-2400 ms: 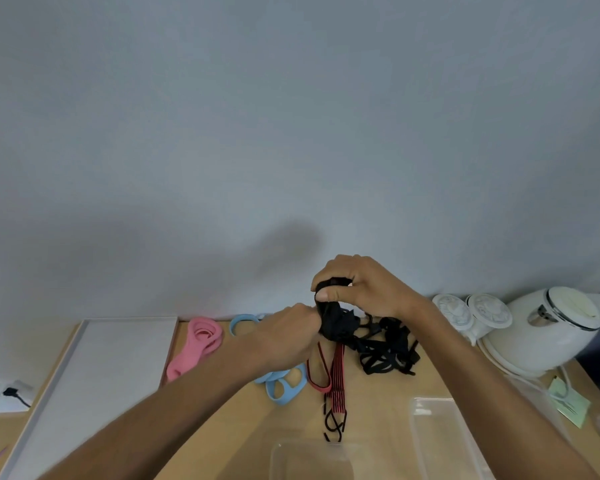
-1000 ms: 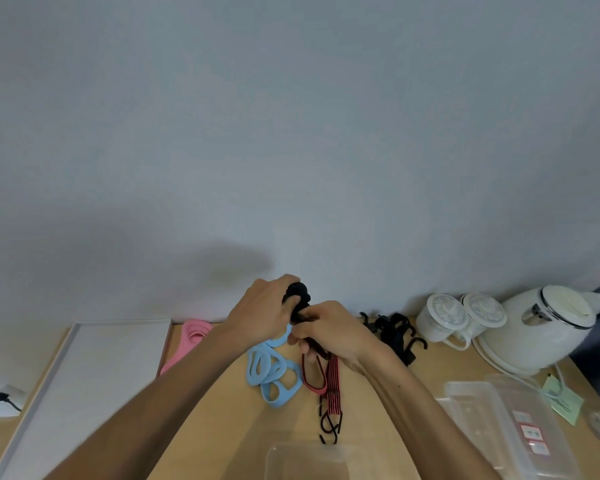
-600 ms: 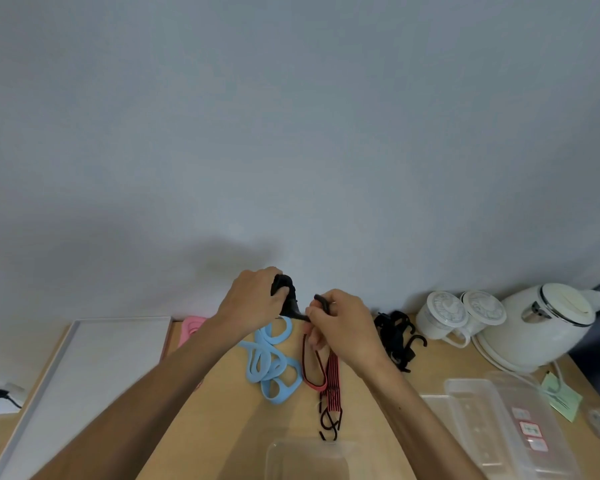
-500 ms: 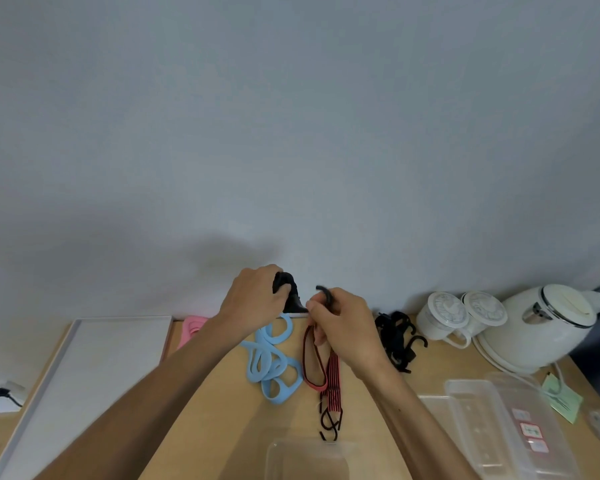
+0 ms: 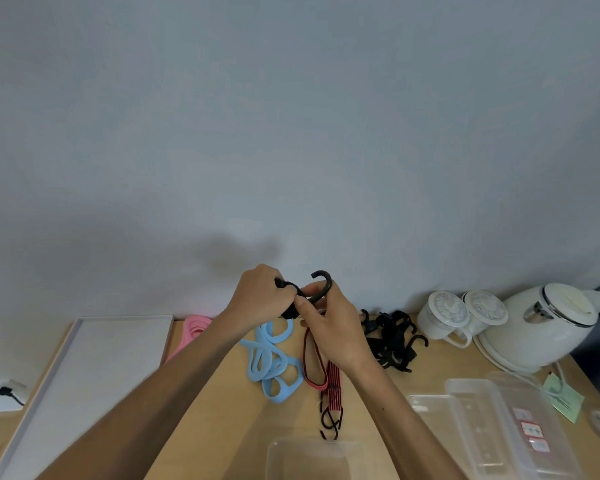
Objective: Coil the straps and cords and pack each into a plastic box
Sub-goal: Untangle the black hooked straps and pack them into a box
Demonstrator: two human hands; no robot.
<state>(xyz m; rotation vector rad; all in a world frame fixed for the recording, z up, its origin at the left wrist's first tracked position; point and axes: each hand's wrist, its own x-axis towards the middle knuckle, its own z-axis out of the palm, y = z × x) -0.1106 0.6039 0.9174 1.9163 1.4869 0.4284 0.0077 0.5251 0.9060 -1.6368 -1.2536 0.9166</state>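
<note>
**Both hands closed on a black cord above the blue strap**

The left hand (image 5: pixel 262 299) was curled round the bundled black cord (image 5: pixel 293 288), held in the air just above the blue strap (image 5: pixel 271 362) on the counter (image 5: pixel 222 410). The right hand (image 5: pixel 329 330) pinched the cord's hook (image 5: pixel 329 285), which stuck up clear of the fingers. A red cord (image 5: pixel 314 365) lay just right of the blue strap, with a pile of black cords (image 5: pixel 392 337) farther right. A pink strap (image 5: pixel 194 329) lay left of it. A plastic box (image 5: pixel 309 459) stood nearer the person than the blue strap.
</note>
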